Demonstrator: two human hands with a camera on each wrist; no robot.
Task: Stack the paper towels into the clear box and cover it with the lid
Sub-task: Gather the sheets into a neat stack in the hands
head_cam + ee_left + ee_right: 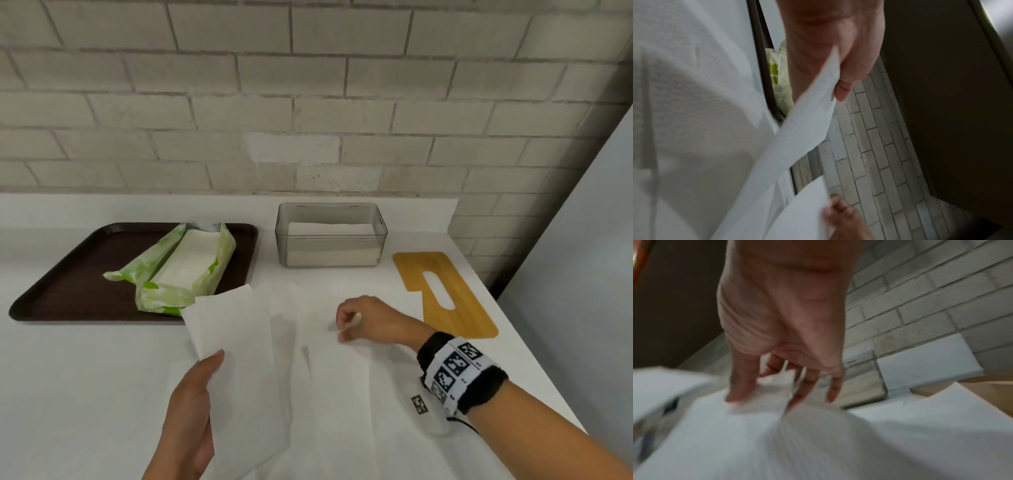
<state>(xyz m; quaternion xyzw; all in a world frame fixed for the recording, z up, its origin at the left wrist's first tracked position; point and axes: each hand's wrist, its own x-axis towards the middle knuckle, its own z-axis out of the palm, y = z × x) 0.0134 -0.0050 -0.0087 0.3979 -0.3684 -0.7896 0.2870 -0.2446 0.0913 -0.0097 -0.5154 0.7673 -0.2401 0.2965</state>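
Note:
My left hand (210,371) holds a white paper towel (233,342) lifted off the counter, thumb on top and fingers hidden behind the sheet. In the left wrist view the thumb (844,84) pinches that paper towel (797,138) at its edge. My right hand (344,329) pinches another paper towel (339,387) that lies spread on the counter; the right wrist view shows my right hand (766,395) gathering a fold of that paper towel (797,434). The clear box (383,236) stands behind, part filled with stacked towels. The wooden lid (459,318) lies flat to its right.
A dark brown tray (68,284) at the left carries an opened green and white towel pack (185,267). A brick wall runs behind the counter. The counter's right edge drops off just past the lid. A small marker tag (419,404) lies near my right wrist.

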